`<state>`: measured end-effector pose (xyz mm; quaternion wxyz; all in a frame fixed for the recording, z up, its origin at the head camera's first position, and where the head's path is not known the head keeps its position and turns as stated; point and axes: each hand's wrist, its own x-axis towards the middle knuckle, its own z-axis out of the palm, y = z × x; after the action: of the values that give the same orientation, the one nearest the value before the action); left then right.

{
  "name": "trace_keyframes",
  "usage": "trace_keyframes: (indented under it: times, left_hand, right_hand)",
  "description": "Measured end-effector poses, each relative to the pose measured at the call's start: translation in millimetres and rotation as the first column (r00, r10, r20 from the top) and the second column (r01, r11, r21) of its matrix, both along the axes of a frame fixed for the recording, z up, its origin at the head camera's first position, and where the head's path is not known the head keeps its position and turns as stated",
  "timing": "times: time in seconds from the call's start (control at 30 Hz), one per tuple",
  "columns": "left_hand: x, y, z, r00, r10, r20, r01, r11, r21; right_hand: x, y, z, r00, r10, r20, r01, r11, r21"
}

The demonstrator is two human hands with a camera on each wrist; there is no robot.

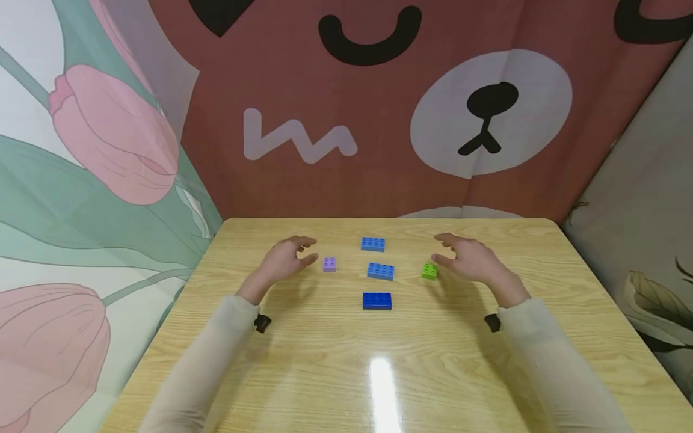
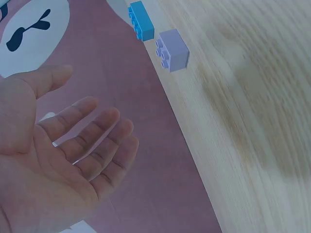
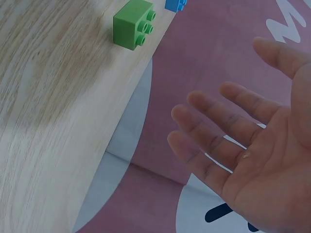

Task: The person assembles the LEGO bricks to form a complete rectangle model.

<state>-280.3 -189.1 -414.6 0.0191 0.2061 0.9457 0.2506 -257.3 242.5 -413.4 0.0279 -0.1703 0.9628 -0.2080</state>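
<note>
Sleeves nearest; both grips spread, empty. Left hand (image 1: 286, 260) hovers beside purple brick (image 1: 329, 264), right hand (image 1: 470, 258) beside green brick (image 1: 429, 271). Risk: a hasty reach nudges either brick across the tabletop (image 1: 325, 361).

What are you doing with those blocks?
A person sits at a wooden table with both hands open above it, holding nothing. The left hand hovers beside a small purple block, and the right hand hovers beside a small green block. Between the hands, three blue blocks lie in a line: a light blue one farthest away, another light blue one in the middle, and a dark blue one nearest. All five blocks lie apart.
</note>
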Motion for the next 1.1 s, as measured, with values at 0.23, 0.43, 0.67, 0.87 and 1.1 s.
trace_keyframes:
  times: [0.23,0.43,0.67,0.87,1.1]
  left_hand:
    - [3.5,4.4,-2.1,0.999,-0.025,0.027,0.024,0.999,0.042]
    - [5.7,8.8,-8.1,0.998,-0.043,0.047,0.038,0.995,0.087]
    - [11.4,13.9,-9.2,0.997,-0.070,0.038,0.065,0.991,0.118]
    - [12.6,20.2,-12.7,0.994,-0.101,0.037,0.095,0.986,0.139]
    - [16.2,27.6,-16.5,0.991,-0.119,0.068,0.106,0.980,0.167]
  right_hand:
    - [1.1,-2.5,-0.1,1.000,0.007,-0.001,-0.007,1.000,-0.020]
    - [0.9,-6.2,-3.2,1.000,0.008,-0.008,-0.008,0.999,-0.034]
    - [2.0,-11.4,-6.0,1.000,0.014,-0.017,-0.015,0.998,-0.054]
    - [0.7,-14.6,-9.7,1.000,0.025,-0.007,-0.025,0.996,-0.087]
    - [0.1,-19.2,-13.0,0.999,0.033,0.008,-0.032,0.992,-0.119]
